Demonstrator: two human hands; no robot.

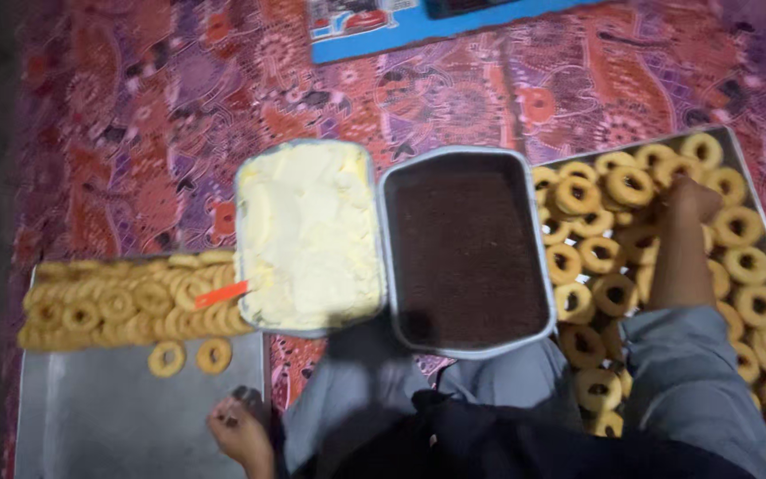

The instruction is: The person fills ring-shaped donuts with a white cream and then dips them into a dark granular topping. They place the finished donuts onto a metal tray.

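right hand (690, 197) curls its grip onto a plain ring doughnut (629, 185) on the crowded right tray (760, 206); lifting by the rim spares its neighbours. left hand (239, 427), grip unclear, rests at the left tray (126, 412), beside tubs of cream (308, 235) and chocolate sprinkles (465, 255).

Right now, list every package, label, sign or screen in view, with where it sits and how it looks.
Printed sheet or flat package: top edge, above the cream tray, on a blue mat; rectangular, pale with red and dark print, too blurred to tell more.
Dark flat rectangle: top edge, right of it; cut off, possibly a screen.
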